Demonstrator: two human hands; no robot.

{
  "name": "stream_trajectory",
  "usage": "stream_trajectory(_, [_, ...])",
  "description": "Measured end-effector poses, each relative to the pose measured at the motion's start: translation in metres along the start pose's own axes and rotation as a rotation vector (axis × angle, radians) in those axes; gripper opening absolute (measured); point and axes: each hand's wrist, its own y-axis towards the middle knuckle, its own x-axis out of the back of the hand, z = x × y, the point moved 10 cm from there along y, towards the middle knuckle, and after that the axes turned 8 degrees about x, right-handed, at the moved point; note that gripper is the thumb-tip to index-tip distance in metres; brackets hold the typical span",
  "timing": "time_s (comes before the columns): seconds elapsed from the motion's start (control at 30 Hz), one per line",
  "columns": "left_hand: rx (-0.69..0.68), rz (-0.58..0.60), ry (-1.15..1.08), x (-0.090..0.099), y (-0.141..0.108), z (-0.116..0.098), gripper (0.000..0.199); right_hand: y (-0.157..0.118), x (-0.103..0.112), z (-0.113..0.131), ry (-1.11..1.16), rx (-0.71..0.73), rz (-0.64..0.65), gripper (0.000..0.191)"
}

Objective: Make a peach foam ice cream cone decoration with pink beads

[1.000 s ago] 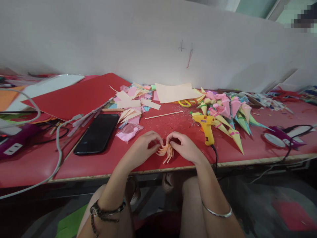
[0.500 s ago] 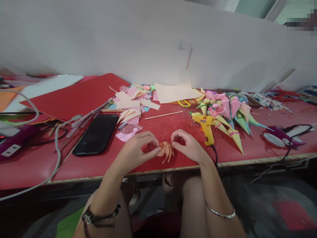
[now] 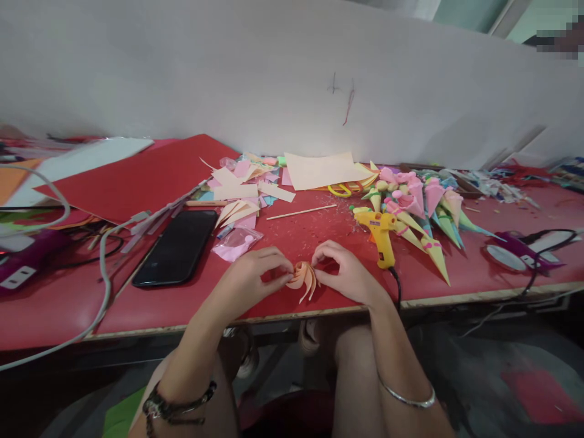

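An orange paper flower (image 3: pixel 305 280) with curled, strip-like petals is held low over the front of the red table. From the left, the thumb and fingers of my left hand (image 3: pixel 255 278) pinch its edge. My right hand (image 3: pixel 343 274) closes on the opposite side, thumb and forefinger at the petals. A yellow glue gun (image 3: pixel 382 238) lies to the right of my right hand. A clear plastic bag (image 3: pixel 238 243) with something pink in it rests just beyond my left hand.
A black phone (image 3: pixel 177 248) lies at left, with a white cable (image 3: pixel 106 267) beside it. Paper scraps (image 3: pixel 241 190), a thin wooden stick (image 3: pixel 301 212) and yellow-handled scissors (image 3: pixel 340 190) lie farther back. Several paper cones (image 3: pixel 435 252) are piled at right. The table's front edge (image 3: pixel 274 316) runs below my hands.
My right fingers have moved slightly in toward the flower and now touch its right side. The flower has turned a little; my left hand keeps its pinch.
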Motion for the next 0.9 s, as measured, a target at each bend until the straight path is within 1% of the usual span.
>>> stream_trajectory(0.17, [0.005,0.017,0.04,-0.002,-0.003,0.001,0.009,0.0,-0.001,0.005,0.003,0.012,-0.039,0.005])
stream_trajectory(0.27, [-0.023,-0.013,0.078,0.0,-0.006,-0.004,0.008,0.001,0.001,0.012,-0.03,0.039,-0.085,0.006])
stream_trajectory(0.33, [-0.031,-0.048,0.122,0.001,-0.008,-0.007,0.009,0.002,0.005,0.02,-0.043,0.075,-0.142,0.007])
stream_trajectory(0.43, [-0.083,-0.14,0.165,0.008,-0.012,-0.018,0.011,0.001,0.013,0.03,-0.043,0.129,-0.269,0.01])
stream_trajectory(0.5, [-0.112,-0.255,0.174,0.019,-0.016,-0.024,0.013,-0.001,0.017,0.035,-0.024,0.151,-0.354,0.011])
stream_trajectory(0.57, [-0.11,-0.38,0.191,0.032,-0.02,-0.025,0.015,-0.003,0.019,0.036,0.013,0.156,-0.422,0.011])
stream_trajectory(0.6, [-0.11,-0.422,0.212,0.037,-0.022,-0.026,0.017,-0.004,0.018,0.036,0.039,0.157,-0.446,0.01])
stream_trajectory(0.63, [-0.12,-0.446,0.243,0.04,-0.024,-0.027,0.017,-0.005,0.018,0.035,0.067,0.159,-0.466,0.01])
stream_trajectory(0.8, [-0.243,-0.457,0.416,0.038,-0.031,-0.043,0.013,-0.008,0.017,0.029,0.191,0.165,-0.54,0.006])
stream_trajectory(0.9, [-0.295,-0.54,0.467,0.042,-0.036,-0.054,0.014,-0.009,0.02,0.027,0.237,0.174,-0.575,0.004])
